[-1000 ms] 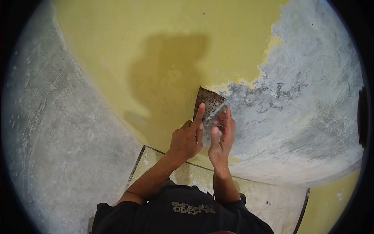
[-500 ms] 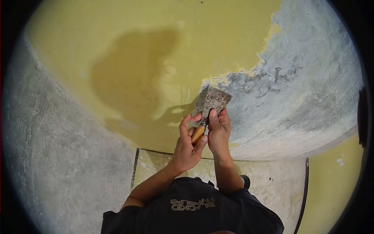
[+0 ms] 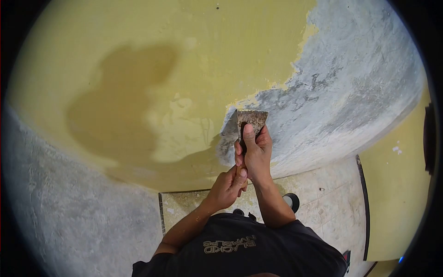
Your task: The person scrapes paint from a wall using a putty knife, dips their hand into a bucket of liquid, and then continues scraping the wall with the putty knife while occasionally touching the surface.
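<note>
A paint scraper with a worn, stained metal blade is held up in front of the wall, its edge near the border between yellow paint and bare grey plaster. My right hand is closed around the scraper's neck, the thumb pressed along the lower blade. Below it, my left hand is wrapped around the wooden handle, most of which the fingers hide.
Bare grey plaster spreads to the right of a ragged paint edge. Another grey wall stands at the left, and a yellow one at the right. Pale floor shows beneath, with a dark round-edged object beside my right arm.
My left hand has slid down and closed on the handle. My right hand has shifted slightly, and the blade has turned more upright. The view has moved a little to the right.
</note>
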Motion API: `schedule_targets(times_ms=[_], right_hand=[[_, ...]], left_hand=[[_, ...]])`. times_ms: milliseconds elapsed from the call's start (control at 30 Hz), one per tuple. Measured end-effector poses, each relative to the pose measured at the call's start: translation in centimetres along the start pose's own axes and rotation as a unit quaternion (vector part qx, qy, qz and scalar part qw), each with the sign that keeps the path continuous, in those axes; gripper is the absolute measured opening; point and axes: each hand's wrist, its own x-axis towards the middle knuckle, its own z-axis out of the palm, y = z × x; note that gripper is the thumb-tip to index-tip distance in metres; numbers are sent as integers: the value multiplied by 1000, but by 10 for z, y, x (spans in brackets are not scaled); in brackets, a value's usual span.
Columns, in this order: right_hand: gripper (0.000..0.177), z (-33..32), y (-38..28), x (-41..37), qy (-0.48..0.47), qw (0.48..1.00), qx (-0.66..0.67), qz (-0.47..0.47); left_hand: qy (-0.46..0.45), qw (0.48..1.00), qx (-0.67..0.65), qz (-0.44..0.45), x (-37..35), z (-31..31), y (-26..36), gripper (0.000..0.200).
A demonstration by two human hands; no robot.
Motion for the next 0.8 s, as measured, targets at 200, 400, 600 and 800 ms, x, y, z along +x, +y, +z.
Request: schedule_targets(times_ms=[200,400,600,800], right_hand=[[28,5,-9,0,30,994,-98,-24],[31,14,-14,1,74,977,-184,-72],[30,19,-20,-5,88,985,-149,-23],[27,36,-26,-3,94,986,-127,-45]], left_hand=[[-44,997,-24,64,10,5,-17,39],[-112,988,-77,74,15,-2,-13,44],[-142,983,-110,36,9,-10,-2,40],[-128,985,-87,79,14,-24,1,48]])
